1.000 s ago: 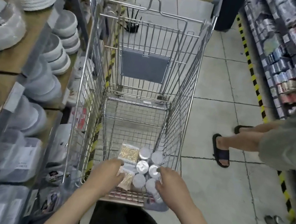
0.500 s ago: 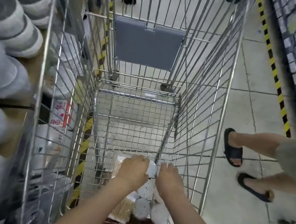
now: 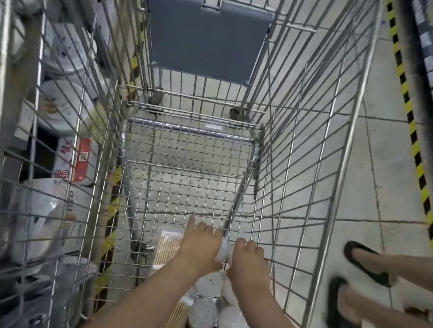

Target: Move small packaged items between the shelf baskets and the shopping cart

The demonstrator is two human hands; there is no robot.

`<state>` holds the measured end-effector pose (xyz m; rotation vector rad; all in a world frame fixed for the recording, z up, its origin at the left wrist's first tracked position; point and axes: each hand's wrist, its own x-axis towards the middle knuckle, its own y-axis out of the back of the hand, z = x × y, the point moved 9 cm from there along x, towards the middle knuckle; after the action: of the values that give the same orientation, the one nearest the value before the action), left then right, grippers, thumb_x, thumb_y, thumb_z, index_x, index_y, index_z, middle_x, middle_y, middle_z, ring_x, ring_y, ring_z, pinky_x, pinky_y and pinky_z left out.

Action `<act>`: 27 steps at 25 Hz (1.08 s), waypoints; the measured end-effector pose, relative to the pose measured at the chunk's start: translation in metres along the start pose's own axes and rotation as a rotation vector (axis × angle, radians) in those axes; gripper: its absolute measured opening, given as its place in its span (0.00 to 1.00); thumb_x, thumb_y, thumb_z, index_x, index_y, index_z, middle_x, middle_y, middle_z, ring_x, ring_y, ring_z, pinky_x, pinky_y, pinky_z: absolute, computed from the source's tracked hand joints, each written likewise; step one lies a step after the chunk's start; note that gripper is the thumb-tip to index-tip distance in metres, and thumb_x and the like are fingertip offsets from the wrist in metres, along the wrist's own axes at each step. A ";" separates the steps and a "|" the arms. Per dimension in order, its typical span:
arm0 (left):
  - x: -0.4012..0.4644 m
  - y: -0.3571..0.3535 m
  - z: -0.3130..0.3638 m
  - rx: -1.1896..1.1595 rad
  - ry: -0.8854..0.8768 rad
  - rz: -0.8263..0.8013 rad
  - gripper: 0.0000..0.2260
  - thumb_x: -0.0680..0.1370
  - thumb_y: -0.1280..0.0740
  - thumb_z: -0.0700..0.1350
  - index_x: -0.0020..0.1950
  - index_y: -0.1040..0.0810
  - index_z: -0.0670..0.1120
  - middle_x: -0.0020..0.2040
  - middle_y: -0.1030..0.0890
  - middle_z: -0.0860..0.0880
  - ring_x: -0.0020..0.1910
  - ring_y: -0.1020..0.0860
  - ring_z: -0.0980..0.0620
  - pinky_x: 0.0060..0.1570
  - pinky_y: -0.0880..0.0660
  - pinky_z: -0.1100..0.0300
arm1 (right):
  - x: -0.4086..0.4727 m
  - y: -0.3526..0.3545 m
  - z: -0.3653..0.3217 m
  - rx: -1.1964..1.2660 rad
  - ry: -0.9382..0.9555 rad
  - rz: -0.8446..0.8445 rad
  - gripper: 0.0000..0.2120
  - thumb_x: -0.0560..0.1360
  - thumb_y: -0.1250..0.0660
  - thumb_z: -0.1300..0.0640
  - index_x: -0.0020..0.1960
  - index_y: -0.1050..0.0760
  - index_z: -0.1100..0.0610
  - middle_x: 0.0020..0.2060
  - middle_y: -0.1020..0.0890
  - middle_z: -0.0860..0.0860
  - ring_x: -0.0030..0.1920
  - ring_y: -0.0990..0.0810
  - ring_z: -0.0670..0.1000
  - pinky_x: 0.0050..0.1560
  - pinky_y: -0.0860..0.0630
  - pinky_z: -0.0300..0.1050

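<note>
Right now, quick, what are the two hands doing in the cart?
Left hand: down on the round packs, one finger out straight; grip cannot be told.
Right hand: fingers curled over the packs; grip cannot be told.

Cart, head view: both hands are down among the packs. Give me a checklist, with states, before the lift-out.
1. Both hands inside cart: ok.
2. Left hand on a round pack: cannot tell, fingers hide the grip.
3. Right hand holding anything: cannot tell.
4. Remaining round packs lying settled on the cart floor: ok.
5. Swab packs free of the hands: cannot tell; left hand overlaps one.
6. Aisle beside cart free: not ok, a bystander's feet are close.
</note>
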<state>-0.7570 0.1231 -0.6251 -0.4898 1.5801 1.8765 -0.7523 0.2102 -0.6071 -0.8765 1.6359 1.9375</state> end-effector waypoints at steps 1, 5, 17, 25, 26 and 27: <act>0.001 0.000 0.000 0.008 0.005 -0.001 0.32 0.74 0.35 0.61 0.70 0.36 0.43 0.66 0.28 0.43 0.68 0.34 0.44 0.72 0.53 0.40 | -0.001 0.003 0.000 0.006 0.001 0.010 0.19 0.77 0.42 0.64 0.68 0.39 0.62 0.64 0.31 0.58 0.64 0.31 0.57 0.55 0.26 0.47; 0.006 0.004 0.003 -0.011 0.010 0.036 0.31 0.73 0.33 0.59 0.68 0.35 0.42 0.63 0.26 0.43 0.67 0.32 0.45 0.73 0.53 0.43 | -0.008 0.025 -0.001 0.050 0.024 0.071 0.20 0.76 0.39 0.64 0.66 0.38 0.61 0.62 0.31 0.58 0.63 0.30 0.56 0.55 0.27 0.45; -0.094 0.132 -0.046 -0.841 0.090 0.423 0.31 0.67 0.26 0.49 0.67 0.33 0.53 0.61 0.28 0.53 0.58 0.28 0.53 0.59 0.27 0.52 | -0.089 0.141 0.011 0.553 0.142 0.324 0.30 0.71 0.30 0.52 0.69 0.36 0.58 0.63 0.29 0.52 0.64 0.32 0.51 0.62 0.34 0.41; -0.237 0.194 -0.076 -1.122 0.069 0.549 0.25 0.71 0.28 0.45 0.61 0.35 0.64 0.60 0.29 0.59 0.59 0.26 0.53 0.56 0.23 0.50 | -0.203 0.198 0.003 1.283 0.323 0.247 0.35 0.65 0.28 0.49 0.70 0.35 0.47 0.63 0.28 0.46 0.61 0.25 0.47 0.58 0.24 0.42; -0.256 0.201 -0.074 -1.190 0.047 0.573 0.23 0.71 0.28 0.46 0.59 0.34 0.65 0.61 0.29 0.58 0.59 0.26 0.53 0.54 0.22 0.52 | -0.215 0.204 0.004 1.364 0.353 0.248 0.33 0.68 0.28 0.52 0.70 0.35 0.48 0.63 0.27 0.47 0.59 0.24 0.46 0.52 0.22 0.38; -0.279 0.207 -0.072 -1.253 0.025 0.612 0.22 0.71 0.28 0.47 0.57 0.34 0.64 0.61 0.27 0.57 0.58 0.25 0.54 0.53 0.22 0.56 | -0.229 0.213 0.004 1.428 0.386 0.250 0.31 0.70 0.28 0.56 0.70 0.34 0.48 0.62 0.27 0.48 0.58 0.23 0.45 0.47 0.22 0.35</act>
<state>-0.6999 -0.0265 -0.3088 -0.5372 0.3462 3.2264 -0.7424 0.1864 -0.2948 -0.3970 2.7190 0.2789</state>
